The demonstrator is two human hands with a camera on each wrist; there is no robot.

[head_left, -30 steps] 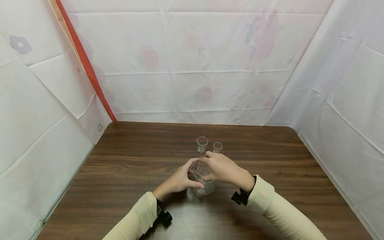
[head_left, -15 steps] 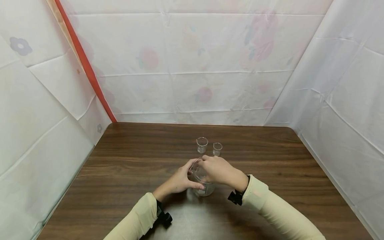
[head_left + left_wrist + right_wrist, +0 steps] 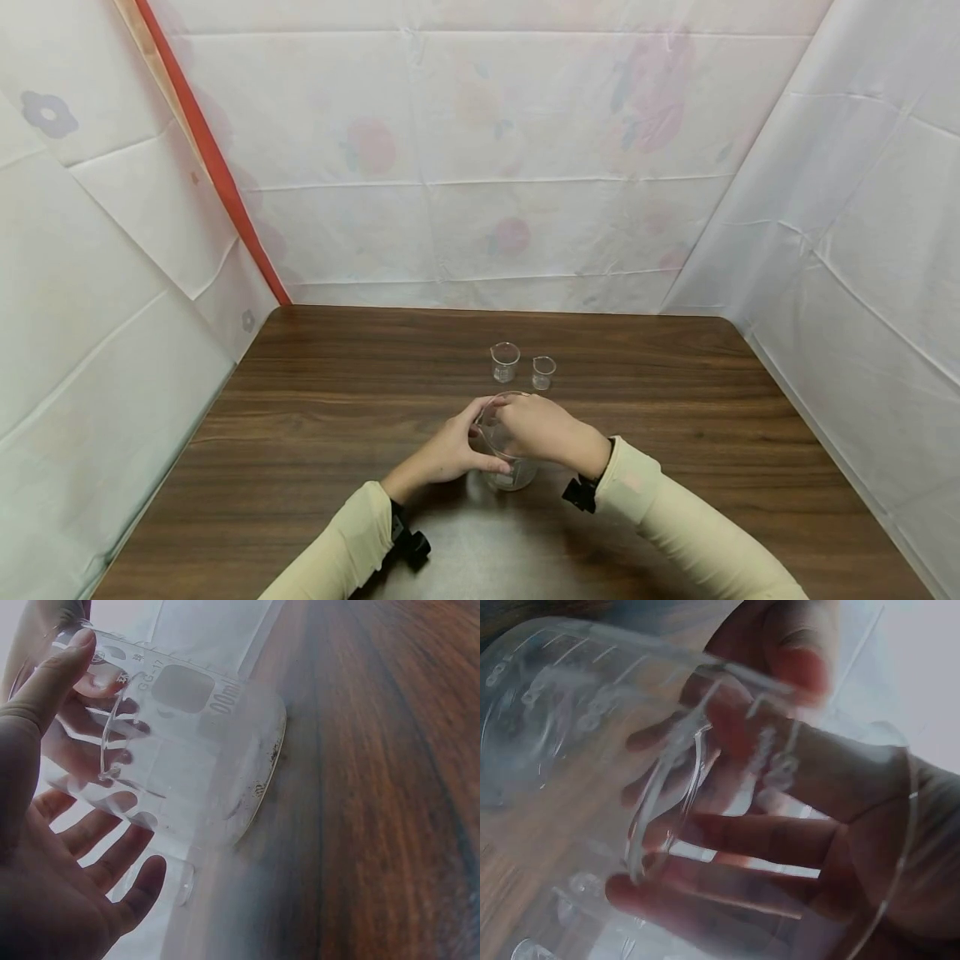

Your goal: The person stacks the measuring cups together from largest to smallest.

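Observation:
A large clear glass beaker [image 3: 517, 478] stands on the table, with printed markings that show in the left wrist view. My left hand [image 3: 447, 450] grips it from the left, thumb in front and fingers round the far side. My right hand [image 3: 553, 430] reaches down through its mouth, fingers hidden from the head view. In the right wrist view, the right hand's fingers [image 3: 765, 836] lie around the rim of a smaller glass beaker [image 3: 654, 791] inside the large one. Glass and blur hide exactly where they touch it.
Two small glass beakers, one larger [image 3: 505, 363] and one smaller [image 3: 543, 374], stand upright behind the large beaker. The brown wooden table [image 3: 315, 383] is bordered by white patterned cloth [image 3: 450, 225] at the back and sides.
My right hand has moved left and down, its fingers sinking deeper into the large beaker. The left hand and the two small beakers behind stay put.

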